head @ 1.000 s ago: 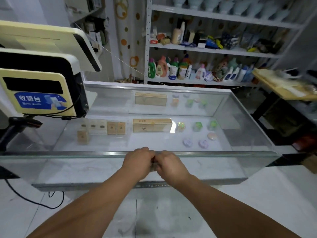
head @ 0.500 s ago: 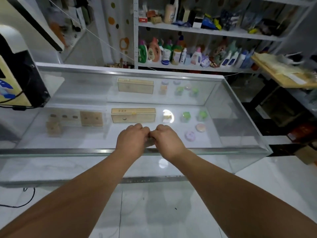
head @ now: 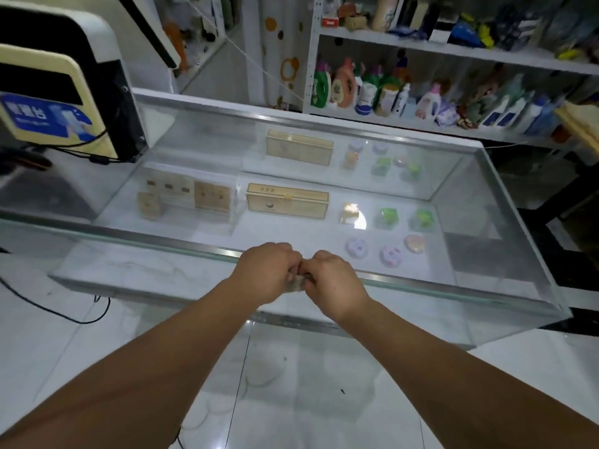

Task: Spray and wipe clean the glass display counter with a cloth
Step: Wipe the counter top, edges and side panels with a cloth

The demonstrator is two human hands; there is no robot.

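The glass display counter [head: 470,241] stretches across the middle of the view, its near metal-trimmed edge running left to right. My left hand [head: 265,270] and my right hand [head: 334,280] meet knuckle to knuckle over that near edge. Both grip a small crumpled grey cloth [head: 298,281] between them; only a scrap of it shows under the fingers. No spray bottle is in view near my hands.
A payment terminal [head: 55,102] with black cables stands on the counter's left end. Boxes [head: 287,204] and small round packs [head: 390,254] lie inside the case. Shelves of bottles [head: 389,92] line the back wall. A cable trails on the white tiled floor [head: 291,400].
The view has swung and tilted, bringing the terminal back into the left. My hands stay pressed together on the cloth, now over the counter's near edge rather than further in.
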